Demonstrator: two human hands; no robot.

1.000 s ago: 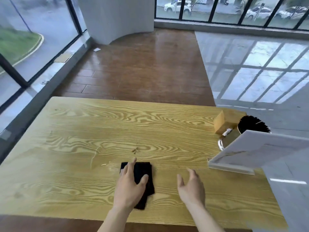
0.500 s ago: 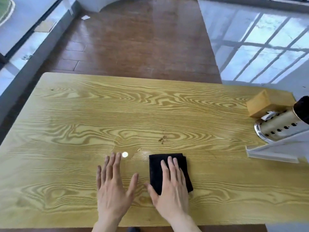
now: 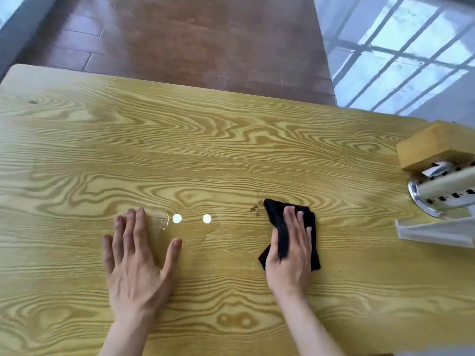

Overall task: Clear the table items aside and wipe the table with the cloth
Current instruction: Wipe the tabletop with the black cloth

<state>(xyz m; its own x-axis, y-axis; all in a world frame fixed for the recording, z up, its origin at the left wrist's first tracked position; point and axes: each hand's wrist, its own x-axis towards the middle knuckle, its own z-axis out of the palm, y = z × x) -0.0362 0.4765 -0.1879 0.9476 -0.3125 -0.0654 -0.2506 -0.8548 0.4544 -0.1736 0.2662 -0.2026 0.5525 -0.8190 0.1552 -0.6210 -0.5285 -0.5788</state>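
Observation:
A black folded cloth (image 3: 276,214) lies on the yellow wood-grain table (image 3: 205,155), right of centre. My right hand (image 3: 290,247) presses flat on the cloth, fingers pointing away from me and thumb curled round its left edge. A small brown crumb stain (image 3: 255,208) sits just off the cloth's far left corner. My left hand (image 3: 137,255) rests flat on the bare tabletop to the left, fingers spread, holding nothing. A thin wet sheen with two bright light reflections (image 3: 191,219) lies between the hands.
At the table's right edge stand a wooden block (image 3: 431,147), a perforated metal cylinder holder (image 3: 442,191) and a clear acrylic sign stand (image 3: 437,232). Brown wood floor and glossy white tiles lie beyond the far edge.
The cloth passed from my left hand to my right hand and slid to the right, up to the crumb stain. My left hand settled flat on the table. My head tilted further down.

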